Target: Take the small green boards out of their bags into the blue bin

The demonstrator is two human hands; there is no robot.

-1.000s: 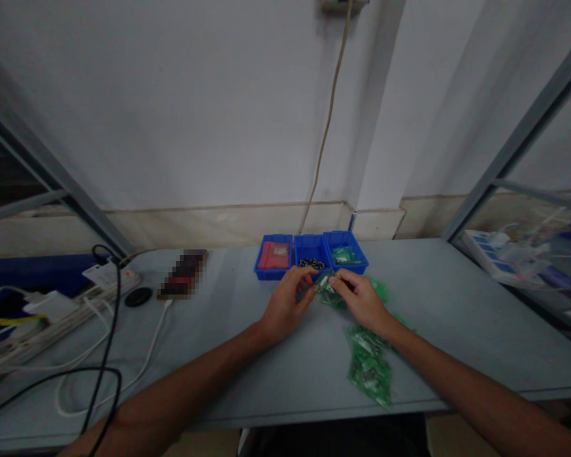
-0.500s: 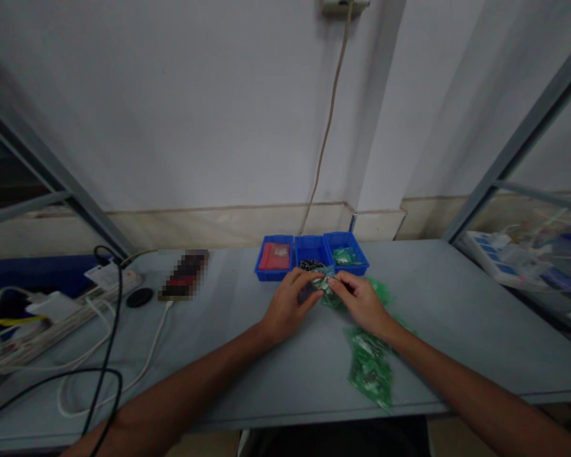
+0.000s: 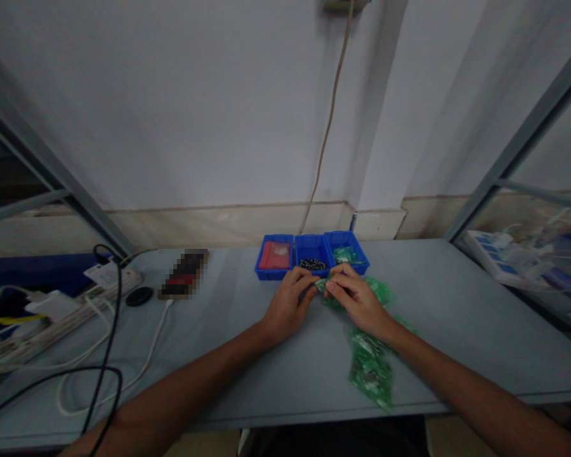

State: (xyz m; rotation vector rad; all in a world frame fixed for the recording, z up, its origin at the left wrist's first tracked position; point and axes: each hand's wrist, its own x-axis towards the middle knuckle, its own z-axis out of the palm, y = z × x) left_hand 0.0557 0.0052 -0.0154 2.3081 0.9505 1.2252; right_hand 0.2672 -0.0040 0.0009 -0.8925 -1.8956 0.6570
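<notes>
Between my two hands is a small green plastic bag (image 3: 320, 285), pinched from both sides above the table. My left hand (image 3: 289, 303) has its thumb and fingers closed on the bag's left edge. With thumb and fingers pressed together, my right hand (image 3: 356, 297) grips the other side; what lies inside the bag is too small to make out. Beneath and beside the right hand lie more green plastic bags (image 3: 371, 368) with small metallic pieces in them. Just beyond my fingers, a blue bin (image 3: 309, 242) holds small dark and shiny parts.
A left blue bin (image 3: 275, 275) contains red packets, and a right blue bin (image 3: 345, 238) contains green bags. On the left are a phone (image 3: 184, 274), a round black disc (image 3: 139, 296), a power strip (image 3: 61, 320) and loose cables. Metal frame posts stand at both sides.
The green bag between my hands looks more folded and gathered, and my fingers have drawn slightly closer around it. More of the middle bin's parts shows now.
</notes>
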